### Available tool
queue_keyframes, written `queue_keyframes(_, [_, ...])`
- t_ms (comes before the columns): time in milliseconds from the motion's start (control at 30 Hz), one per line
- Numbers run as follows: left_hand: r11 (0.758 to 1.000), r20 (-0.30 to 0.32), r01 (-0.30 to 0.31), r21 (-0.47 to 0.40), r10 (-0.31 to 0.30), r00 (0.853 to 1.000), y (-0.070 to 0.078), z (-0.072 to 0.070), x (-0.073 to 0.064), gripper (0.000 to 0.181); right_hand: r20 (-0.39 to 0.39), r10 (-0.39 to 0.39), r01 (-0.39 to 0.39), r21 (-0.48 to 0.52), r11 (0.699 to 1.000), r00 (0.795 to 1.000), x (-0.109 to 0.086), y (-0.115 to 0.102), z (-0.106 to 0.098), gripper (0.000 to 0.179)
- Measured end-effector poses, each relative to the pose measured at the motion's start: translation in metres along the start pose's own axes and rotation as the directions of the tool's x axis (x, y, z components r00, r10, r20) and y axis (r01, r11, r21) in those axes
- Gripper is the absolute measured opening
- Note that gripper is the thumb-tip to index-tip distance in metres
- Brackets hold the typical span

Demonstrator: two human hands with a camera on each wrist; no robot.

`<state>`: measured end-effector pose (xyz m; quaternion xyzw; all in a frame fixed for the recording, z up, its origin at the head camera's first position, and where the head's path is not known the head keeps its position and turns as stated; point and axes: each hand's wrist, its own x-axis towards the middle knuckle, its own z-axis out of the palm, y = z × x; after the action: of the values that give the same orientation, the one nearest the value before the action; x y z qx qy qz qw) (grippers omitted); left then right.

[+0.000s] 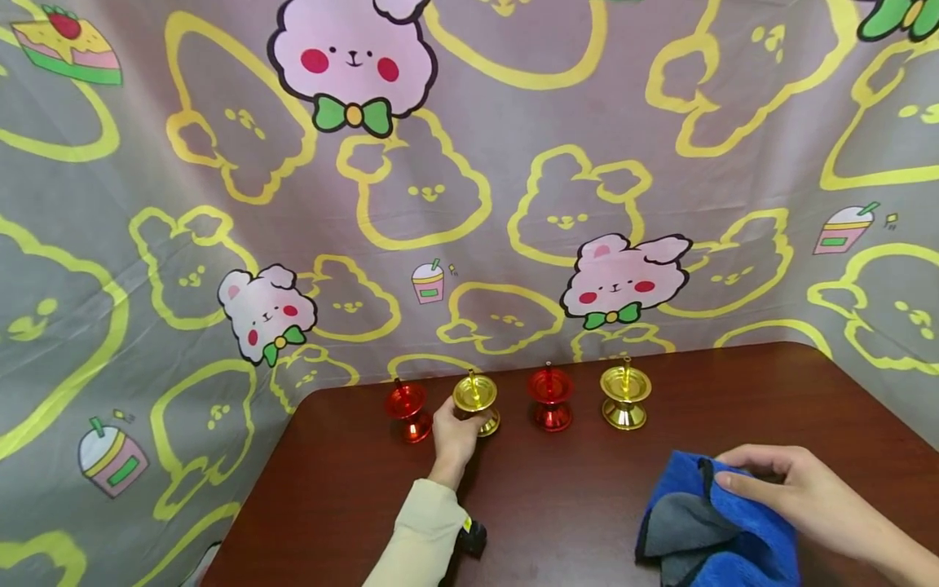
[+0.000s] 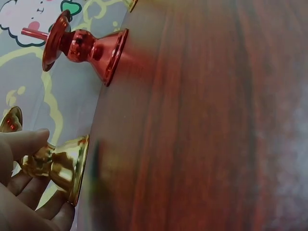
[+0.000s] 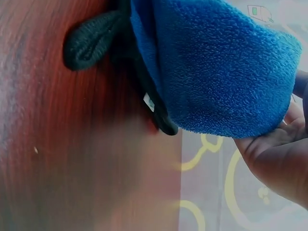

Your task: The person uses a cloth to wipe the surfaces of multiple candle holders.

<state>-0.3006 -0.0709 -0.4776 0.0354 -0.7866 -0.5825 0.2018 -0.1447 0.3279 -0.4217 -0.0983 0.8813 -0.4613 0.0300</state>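
Note:
My left hand [image 1: 456,432] grips a gold candle holder [image 1: 475,394] by its narrow stem, below the dish-shaped top. In the left wrist view, thumb and fingers wrap that gold holder's [image 2: 70,166] waist while its flared foot shows. My right hand [image 1: 795,497] pinches a blue and grey towel [image 1: 715,526] with dark edging, which hangs in folds at the right front of the table. Blue pile of the towel [image 3: 226,72] fills much of the right wrist view, hiding part of the fingers.
On the brown wooden table [image 1: 557,497], a red holder [image 1: 411,412] stands left of the gripped one. Another red holder [image 1: 552,397] and a second gold one [image 1: 625,393] stand to its right. Behind the row hangs a cartoon-patterned curtain [image 1: 499,196].

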Motion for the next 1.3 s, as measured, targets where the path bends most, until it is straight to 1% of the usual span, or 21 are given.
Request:
queue_keyframes(100, [1.000, 0.007, 0.006, 0.003, -0.006, 1.000, 0.000, 0.001, 0.003, 0.041, 0.001, 0.055, -0.055, 0.064, 0.996, 0.998, 0.000, -0.001, 0.001, 0.029])
queue_keyframes(200, [1.000, 0.009, 0.015, 0.020, -0.016, 1.000, -0.001, 0.002, 0.004, 0.041, 0.007, 0.085, -0.085, 0.104, 0.991, 0.996, 0.002, -0.003, 0.002, 0.032])
queue_keyframes(400, [0.999, -0.006, 0.036, 0.039, -0.036, 0.999, -0.001, 0.001, 0.005, 0.040, 0.012, 0.055, -0.056, 0.117, 0.992, 0.998, 0.004, -0.004, 0.003, 0.031])
queue_keyframes(533, [0.998, -0.004, 0.053, 0.028, -0.053, 0.999, -0.002, 0.001, 0.005, 0.040, 0.027, 0.030, -0.034, 0.138, 0.990, 0.999, 0.004, -0.002, 0.003, 0.029])
queue_keyframes(600, [0.998, 0.001, 0.057, 0.019, -0.057, 0.998, -0.002, 0.002, 0.005, 0.040, 0.027, 0.034, -0.038, 0.142, 0.989, 0.999, 0.004, -0.001, 0.004, 0.029])
queue_keyframes(733, [0.998, 0.033, 0.057, 0.003, -0.058, 0.998, -0.004, 0.002, 0.006, 0.041, 0.028, 0.019, -0.023, 0.131, 0.991, 0.999, 0.003, -0.001, 0.004, 0.029])
queue_keyframes(800, [0.998, 0.065, 0.059, -0.005, -0.059, 0.996, -0.005, 0.001, 0.006, 0.042, 0.033, 0.013, -0.017, 0.134, 0.991, 0.999, 0.003, -0.001, 0.004, 0.029])
queue_keyframes(833, [0.998, 0.090, 0.064, -0.013, -0.063, 0.994, -0.005, 0.000, 0.006, 0.044, 0.038, 0.012, -0.017, 0.137, 0.990, 0.999, 0.003, -0.001, 0.004, 0.029])
queue_keyframes(900, [0.997, 0.151, 0.073, -0.025, -0.069, 0.986, -0.005, -0.004, 0.004, 0.048, 0.044, 0.028, -0.034, 0.146, 0.989, 0.999, 0.002, -0.001, 0.003, 0.030])
queue_keyframes(967, [0.996, 0.208, 0.090, -0.027, -0.083, 0.975, -0.004, -0.009, 0.000, 0.053, 0.045, 0.026, -0.032, 0.142, 0.989, 0.999, 0.002, 0.000, 0.004, 0.031])
queue_keyframes(1033, [0.993, 0.272, 0.111, -0.028, -0.099, 0.957, 0.000, -0.016, -0.005, 0.058, 0.039, 0.038, -0.043, 0.137, 0.990, 0.998, 0.002, 0.001, 0.004, 0.031])
queue_keyframes(1100, [0.990, 0.320, 0.138, -0.013, -0.126, 0.939, 0.006, -0.024, -0.013, 0.061, 0.029, 0.039, -0.042, 0.140, 0.989, 0.999, 0.002, 0.001, 0.005, 0.031])
queue_keyframes(1133, [0.988, 0.340, 0.153, -0.006, -0.142, 0.930, 0.010, -0.029, -0.017, 0.063, 0.021, 0.033, -0.036, 0.140, 0.990, 0.999, 0.002, 0.001, 0.005, 0.031])
queue_keyframes(1200, [0.984, 0.377, 0.179, 0.002, -0.167, 0.911, 0.018, -0.038, -0.027, 0.065, 0.007, 0.046, -0.046, 0.150, 0.988, 0.999, 0.001, 0.000, 0.005, 0.032])
queue_keyframes(1233, [0.982, 0.383, 0.191, 0.002, -0.177, 0.906, 0.023, -0.041, -0.032, 0.066, -0.002, 0.045, -0.044, 0.150, 0.988, 0.999, 0.001, -0.001, 0.006, 0.032])
queue_keyframes(1300, [0.978, 0.382, 0.206, -0.013, -0.186, 0.905, 0.032, -0.045, -0.041, 0.064, -0.020, 0.072, -0.067, 0.161, 0.985, 0.997, 0.001, -0.003, 0.006, 0.034])
